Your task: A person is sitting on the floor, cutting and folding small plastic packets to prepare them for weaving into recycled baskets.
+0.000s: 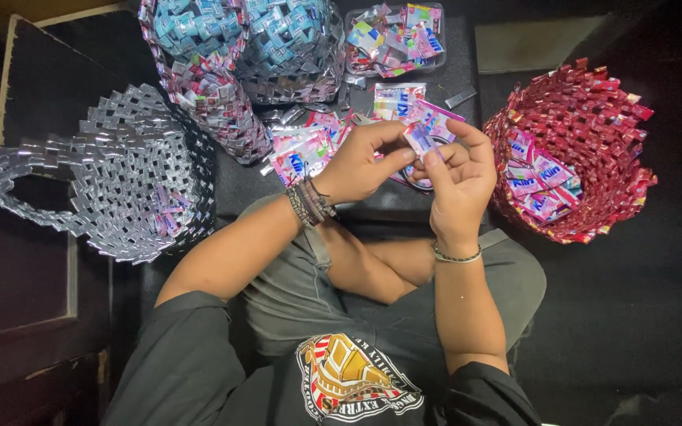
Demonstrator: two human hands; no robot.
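A small pink-and-white sachet wrapper [420, 140] sat pinched between the left hand [361, 164] and the right hand [461, 177]. Behind the hands a loose heap of flat pink, white and blue wrappers [309, 146] lay on the dark surface. Farther back, a clear plastic tray [354, 17] held more wrappers in pink, green and yellow. To the right, several pink-and-blue sachets [537, 183] lay inside a red woven basket [593, 110]
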